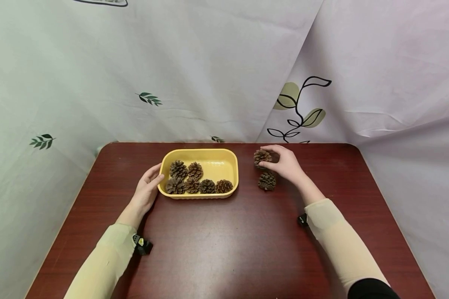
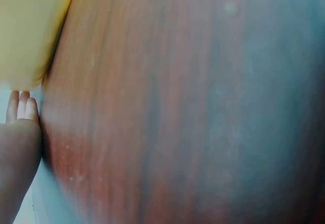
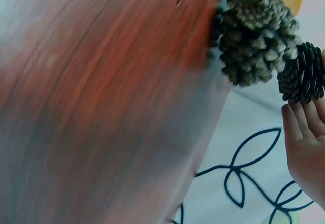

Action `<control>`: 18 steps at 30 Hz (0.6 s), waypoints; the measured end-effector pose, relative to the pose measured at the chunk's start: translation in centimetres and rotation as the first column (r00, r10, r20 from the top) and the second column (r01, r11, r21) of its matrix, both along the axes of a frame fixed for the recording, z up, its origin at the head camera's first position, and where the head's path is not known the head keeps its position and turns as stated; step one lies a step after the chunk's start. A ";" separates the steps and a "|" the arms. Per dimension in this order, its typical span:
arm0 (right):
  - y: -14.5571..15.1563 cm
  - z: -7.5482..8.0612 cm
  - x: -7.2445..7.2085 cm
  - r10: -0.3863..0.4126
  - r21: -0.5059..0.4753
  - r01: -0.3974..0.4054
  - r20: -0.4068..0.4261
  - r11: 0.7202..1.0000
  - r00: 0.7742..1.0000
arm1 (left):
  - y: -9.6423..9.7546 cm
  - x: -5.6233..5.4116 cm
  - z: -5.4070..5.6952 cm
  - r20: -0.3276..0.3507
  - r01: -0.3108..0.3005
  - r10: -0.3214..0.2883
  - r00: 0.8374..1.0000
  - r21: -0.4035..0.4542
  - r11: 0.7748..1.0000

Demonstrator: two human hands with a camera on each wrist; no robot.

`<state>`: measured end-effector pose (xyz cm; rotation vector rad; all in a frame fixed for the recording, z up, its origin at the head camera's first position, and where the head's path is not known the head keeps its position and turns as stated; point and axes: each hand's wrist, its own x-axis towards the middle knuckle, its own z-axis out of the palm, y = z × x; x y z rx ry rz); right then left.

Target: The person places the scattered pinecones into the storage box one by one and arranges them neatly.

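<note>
My left hand [image 1: 146, 189] holds the left end of a yellow plastic basin [image 1: 218, 155], the thumb at its rim and the fingers along the outer wall. In the left wrist view the fingers [image 2: 31, 109] reach up to the basin's side [image 2: 30, 31]. Several brown pine cones [image 1: 207, 186] lie in the basin, mostly along its near side and left end. My right hand [image 1: 286, 164] pinches a pine cone [image 1: 261, 158] between thumb and fingers, right of the basin. Just nearer to me, a second pine cone [image 1: 267, 181] sits on the table; it looms large [image 3: 259, 38] in the right wrist view.
The dark red wooden table [image 1: 224, 241] has rounded far corners, and its far edge meets a pale curtain [image 1: 209, 74] with leaf prints. Black wrist cameras [image 1: 144, 246] are strapped at both sleeve cuffs.
</note>
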<state>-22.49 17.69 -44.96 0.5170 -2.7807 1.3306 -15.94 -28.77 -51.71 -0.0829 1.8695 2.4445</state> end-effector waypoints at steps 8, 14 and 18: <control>-2.0 0.4 0.7 0.036 -0.039 -0.038 -0.043 0.999 0.998 | 0.0 0.0 -0.1 -0.006 0.000 0.000 1.000 -0.007 1.000; -3.5 0.8 1.1 0.065 -0.089 -0.070 -0.059 0.994 0.996 | 0.0 0.0 0.0 -0.003 -0.003 0.003 1.000 -0.007 1.000; -4.7 1.1 1.2 0.088 -0.129 -0.096 -0.070 0.987 0.994 | 0.1 0.0 0.1 -0.003 -0.003 0.003 1.000 -0.006 1.000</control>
